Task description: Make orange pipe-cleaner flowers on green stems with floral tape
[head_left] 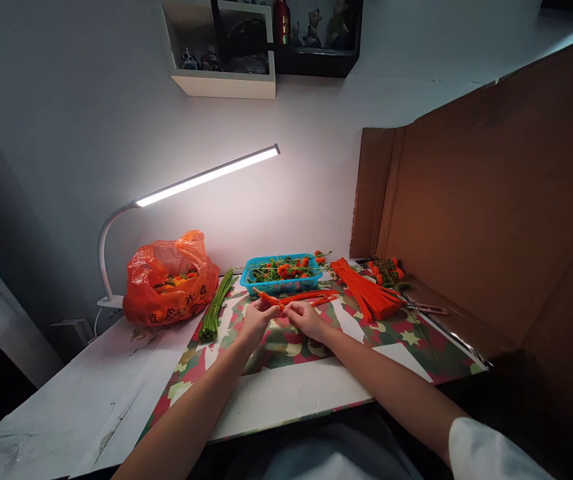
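Observation:
Both hands meet over the middle of the table, pinching an orange pipe cleaner (269, 299) that looks wound or bent at its upper left end. My left hand (256, 320) has its fingers closed on it from the left. Just beside it, my right hand (306, 319) is closed on the right part, with the fingertips nearly touching. Loose orange-red pipe cleaners (319, 295) lie right behind the hands. Farther back stands a blue plastic basket (281, 287) of orange flowers on green stems. The exact grip between the fingertips is too small to make out.
A bundle of green pipe cleaners (216, 310) lies at left, a large orange-red bundle (366, 290) at right. Near it are pliers (429, 309) and finished flowers (385, 270). An orange plastic bag (166, 293) and a lit lamp (206, 179) stand left; a cardboard panel (491, 180) rises at right.

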`<control>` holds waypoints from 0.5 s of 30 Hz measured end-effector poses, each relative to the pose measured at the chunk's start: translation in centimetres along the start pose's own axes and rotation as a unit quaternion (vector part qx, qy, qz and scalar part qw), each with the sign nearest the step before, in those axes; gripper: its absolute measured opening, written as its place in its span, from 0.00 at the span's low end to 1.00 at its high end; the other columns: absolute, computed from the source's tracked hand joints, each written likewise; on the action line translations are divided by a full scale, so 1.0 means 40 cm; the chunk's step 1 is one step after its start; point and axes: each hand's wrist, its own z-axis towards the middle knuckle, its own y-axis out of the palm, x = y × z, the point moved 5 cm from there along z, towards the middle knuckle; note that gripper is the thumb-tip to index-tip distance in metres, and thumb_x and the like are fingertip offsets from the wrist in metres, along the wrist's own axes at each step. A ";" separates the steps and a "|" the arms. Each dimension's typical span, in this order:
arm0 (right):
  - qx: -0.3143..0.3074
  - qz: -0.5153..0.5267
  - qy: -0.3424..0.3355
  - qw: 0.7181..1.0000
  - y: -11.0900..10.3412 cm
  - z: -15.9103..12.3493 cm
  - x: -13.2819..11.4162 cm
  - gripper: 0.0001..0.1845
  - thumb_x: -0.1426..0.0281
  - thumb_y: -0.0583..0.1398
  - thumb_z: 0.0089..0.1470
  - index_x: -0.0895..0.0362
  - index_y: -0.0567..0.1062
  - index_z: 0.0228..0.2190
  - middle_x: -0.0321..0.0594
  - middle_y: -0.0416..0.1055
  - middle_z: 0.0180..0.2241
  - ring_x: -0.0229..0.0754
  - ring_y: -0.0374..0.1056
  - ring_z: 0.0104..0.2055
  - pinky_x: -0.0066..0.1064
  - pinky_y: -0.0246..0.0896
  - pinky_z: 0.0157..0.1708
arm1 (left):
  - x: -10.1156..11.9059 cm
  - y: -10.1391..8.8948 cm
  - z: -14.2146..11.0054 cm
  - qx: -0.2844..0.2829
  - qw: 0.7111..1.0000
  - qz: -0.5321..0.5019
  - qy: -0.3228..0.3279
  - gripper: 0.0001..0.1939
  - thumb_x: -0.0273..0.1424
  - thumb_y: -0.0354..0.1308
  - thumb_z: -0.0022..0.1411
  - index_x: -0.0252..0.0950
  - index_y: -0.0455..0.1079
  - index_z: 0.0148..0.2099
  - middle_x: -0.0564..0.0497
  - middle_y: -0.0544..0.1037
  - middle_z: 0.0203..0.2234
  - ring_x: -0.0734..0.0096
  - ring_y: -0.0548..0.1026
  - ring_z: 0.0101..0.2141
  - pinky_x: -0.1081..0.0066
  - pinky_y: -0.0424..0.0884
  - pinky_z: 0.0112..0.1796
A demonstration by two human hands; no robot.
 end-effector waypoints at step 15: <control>0.012 -0.049 -0.006 0.999 0.003 -0.007 -0.010 0.17 0.58 0.55 0.52 0.58 0.66 0.21 0.30 0.57 0.18 0.31 0.50 0.20 0.24 0.44 0.20 | -0.015 0.000 0.000 0.011 1.000 -0.004 -0.015 0.08 0.28 0.59 0.37 0.32 0.69 0.26 0.54 0.72 0.18 0.74 0.70 0.21 0.73 0.67 0.28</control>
